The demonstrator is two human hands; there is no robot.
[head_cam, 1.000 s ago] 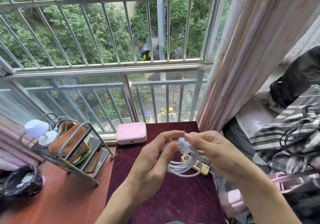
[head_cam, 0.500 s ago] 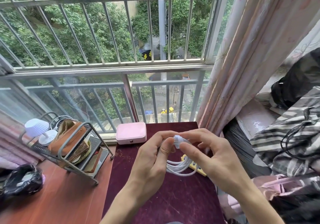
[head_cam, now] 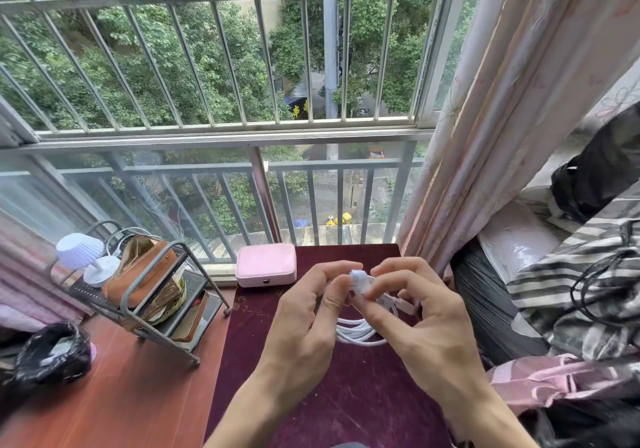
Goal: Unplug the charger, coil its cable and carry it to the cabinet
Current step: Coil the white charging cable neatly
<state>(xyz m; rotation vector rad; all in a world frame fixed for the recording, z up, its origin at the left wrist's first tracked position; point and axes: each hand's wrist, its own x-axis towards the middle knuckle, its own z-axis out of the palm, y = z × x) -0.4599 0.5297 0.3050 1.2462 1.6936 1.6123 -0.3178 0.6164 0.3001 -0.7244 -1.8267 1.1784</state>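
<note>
The white charger (head_cam: 358, 279) is pinched between the fingertips of both hands, above a dark red table (head_cam: 346, 406). Its white cable (head_cam: 358, 333) hangs below in several loops, held as a coil. My left hand (head_cam: 304, 330) grips the coil and charger from the left. My right hand (head_cam: 419, 326) holds the charger from the right, with the cable's end plug lying across its fingers. The yellow power strip is hidden behind my right hand.
A pink case (head_cam: 266, 264) sits at the table's far edge by the barred window (head_cam: 242, 136). A metal rack (head_cam: 145, 295) with a brown pouch and a small lamp stands at left. Curtain (head_cam: 502, 118) and piled clothes (head_cam: 571, 291) crowd the right side.
Both hands rose slightly and closed in around the charger. My right hand shifted over the coil, and now covers the yellow power strip.
</note>
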